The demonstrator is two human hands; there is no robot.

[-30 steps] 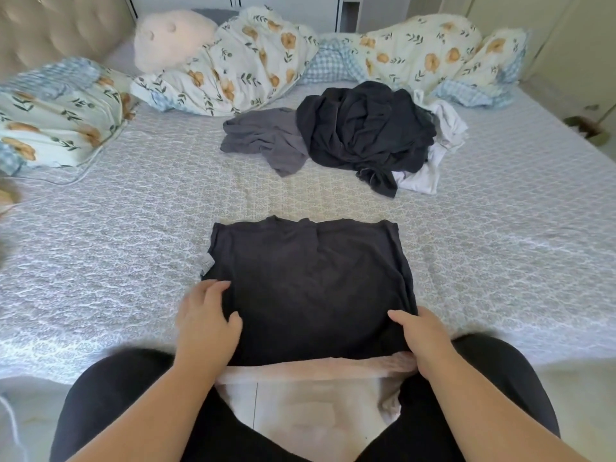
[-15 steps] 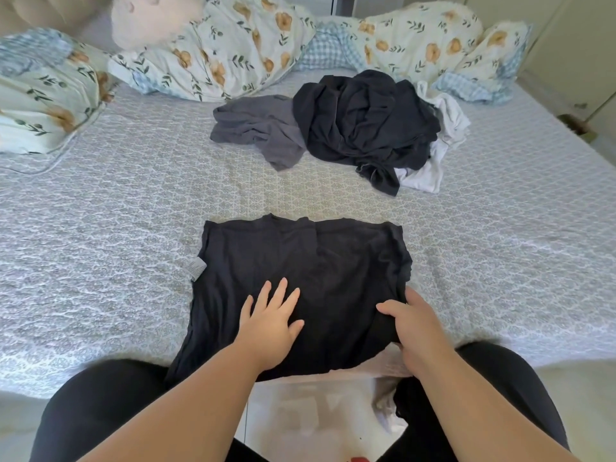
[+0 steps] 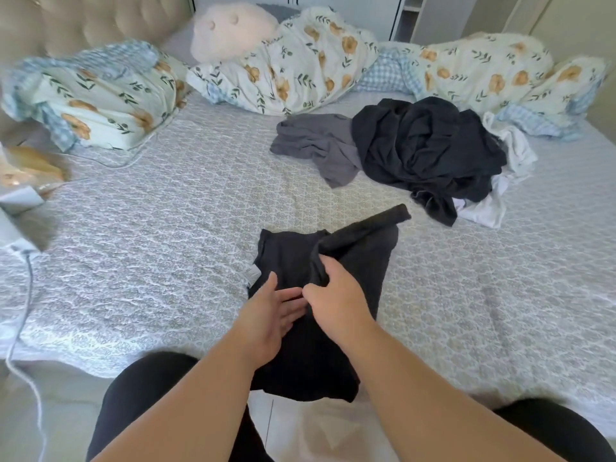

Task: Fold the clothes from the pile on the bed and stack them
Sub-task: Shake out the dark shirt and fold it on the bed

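A person's view down at a bed (image 3: 166,248) covered in a pale patterned spread. A black garment (image 3: 296,268) lies on the near edge, partly folded, its lower end hanging over the side. The left hand (image 3: 266,315) rests flat on the cloth, fingers straight and loosely spread. The right hand (image 3: 336,295) crosses just above it, fingers curled, pinching a fold of the same garment and lifting it; a dark strip of the fabric trails up and to the right. Farther back, well apart, lies the pile of clothes (image 3: 423,151): a grey piece, a black heap, and white cloth beneath. Floral pillows (image 3: 300,61) line the head of the bed.
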